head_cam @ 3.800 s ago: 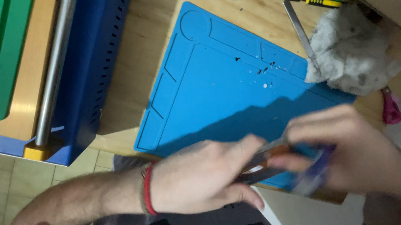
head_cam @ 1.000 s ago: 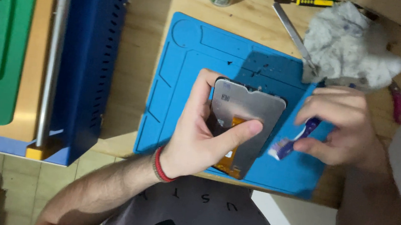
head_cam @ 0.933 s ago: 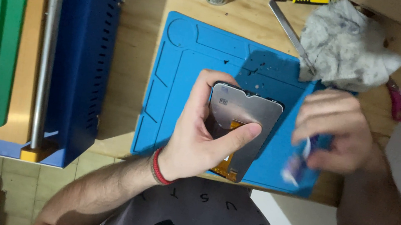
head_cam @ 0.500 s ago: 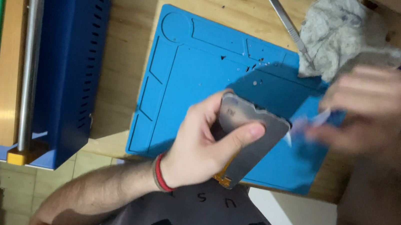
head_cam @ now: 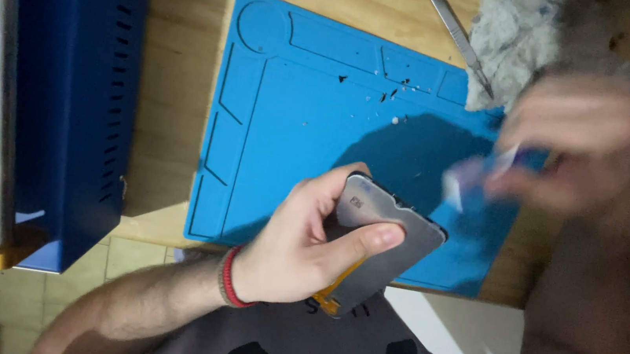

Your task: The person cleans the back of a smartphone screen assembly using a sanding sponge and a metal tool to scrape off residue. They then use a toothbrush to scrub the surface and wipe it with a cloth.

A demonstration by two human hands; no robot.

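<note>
Nearest the body, the left hand (head_cam: pixel 299 250) clasps a flat grey phone screen panel (head_cam: pixel 380 244) with an orange flex strip, thumb pressed across its matte back, over the counter's (head_cam: pixel 178 98) edge. Beyond, the blurred right hand (head_cam: pixel 572 143) pinches a small bluish-white tool (head_cam: pixel 482 168) above the smooth blue silicone mat (head_cam: pixel 298 120); farther off lies crumpled grey cloth (head_cam: pixel 517 34).

A grey phone screen panel (head_cam: pixel 382 244) with an orange flex cable is lying back-up, tilted, over the blue mat's (head_cam: pixel 295 143) near edge.
</note>
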